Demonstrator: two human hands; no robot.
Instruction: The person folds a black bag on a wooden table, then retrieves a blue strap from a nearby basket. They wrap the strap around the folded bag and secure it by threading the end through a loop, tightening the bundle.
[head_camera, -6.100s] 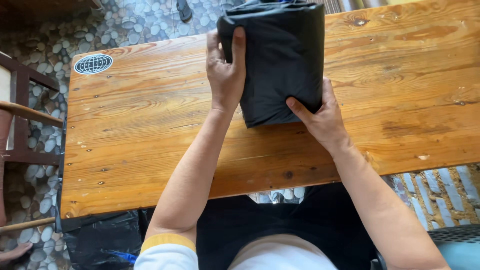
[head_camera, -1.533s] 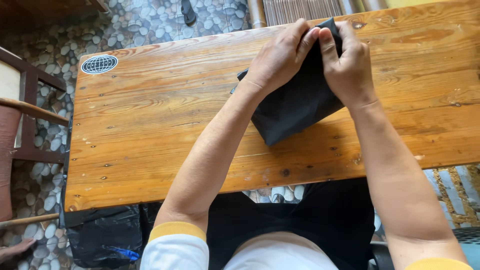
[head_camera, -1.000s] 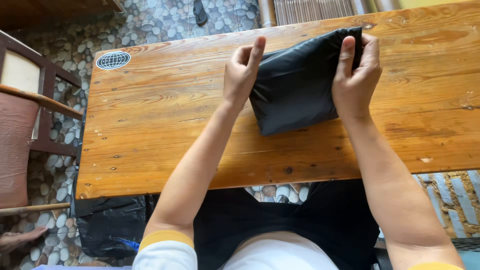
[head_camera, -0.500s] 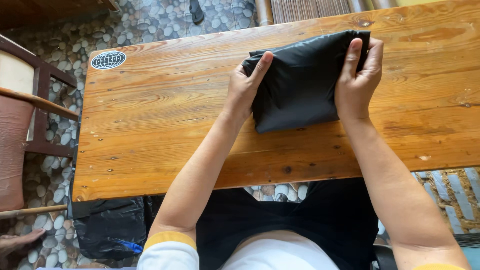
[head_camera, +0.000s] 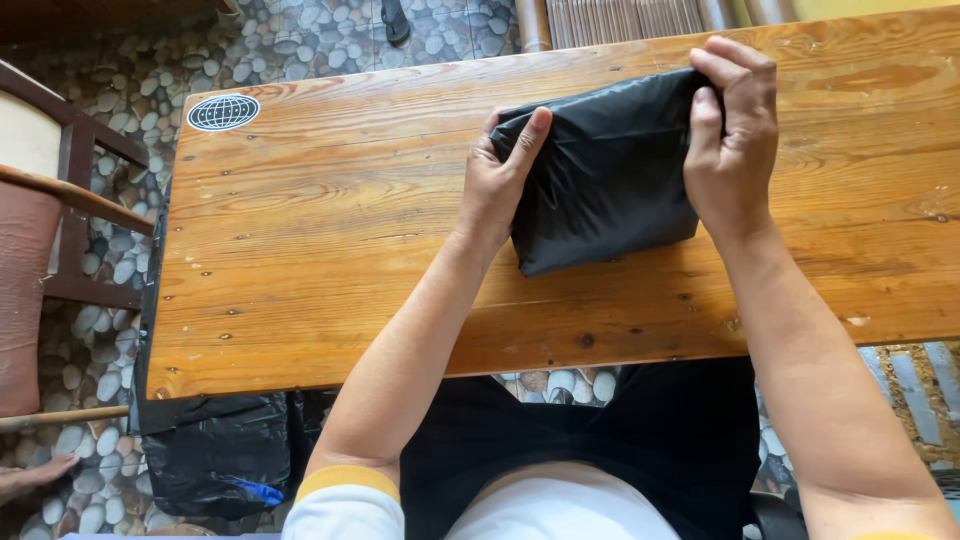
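A folded black plastic bag lies on the wooden table, slightly tilted. My left hand grips its left edge, the thumb on top and the fingers curled around the side. My right hand clasps the bag's upper right corner, the fingers bent over the far edge. Both hands hold the bag flat against the table.
A round globe sticker sits at the table's far left corner. A wooden chair stands to the left on the pebble floor. A black bag lies under the table's near left edge. Someone's toes show at bottom left.
The bag was folded from a taller bundle into a smaller packet. In the last half second my right hand curled tighter over the upper right corner, and my left hand closed on the left edge.
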